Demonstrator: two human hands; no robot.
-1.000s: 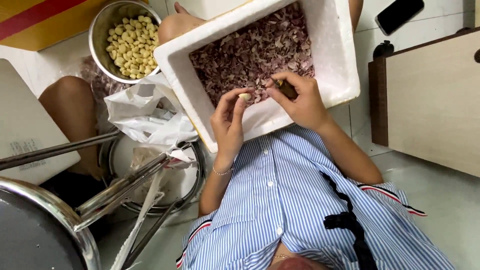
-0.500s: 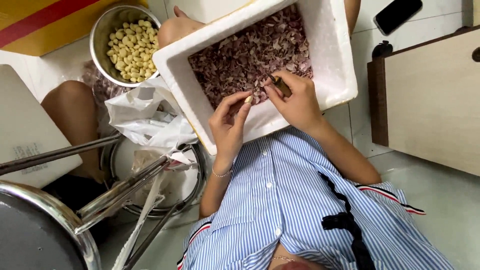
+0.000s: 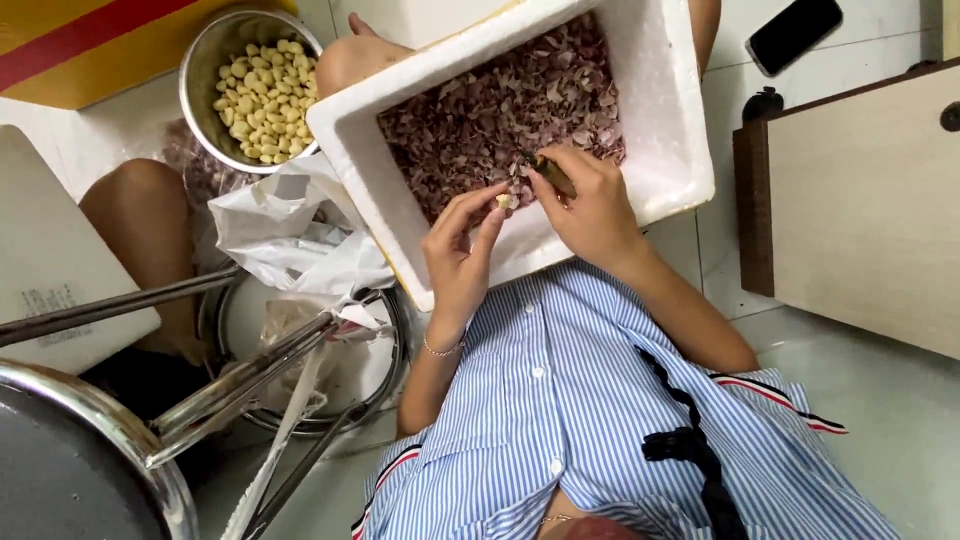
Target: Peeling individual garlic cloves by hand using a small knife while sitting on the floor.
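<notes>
A white foam box [image 3: 682, 120] rests on my lap, filled with purple garlic skins [image 3: 480, 120]. Over its near edge, my left hand [image 3: 460, 262] pinches a small pale garlic clove [image 3: 503, 201] between fingertips and thumb. My right hand [image 3: 597, 215] grips a small knife with a brown handle [image 3: 554, 176], its tip next to the clove. The two hands nearly touch above the skins. A thin bracelet circles my left wrist.
A metal bowl [image 3: 192, 92] of peeled pale cloves [image 3: 262, 85] stands at the box's left. A crumpled white plastic bag [image 3: 290, 240] lies over a round metal pan, with stool legs [image 3: 230, 380] below. A wooden cabinet [image 3: 870, 200] and a dark phone [image 3: 795, 33] are at right.
My left fingers have straightened and turned the clove closer to the knife tip. My right hand has shifted slightly toward the box's near edge. The box and bowl have not moved.
</notes>
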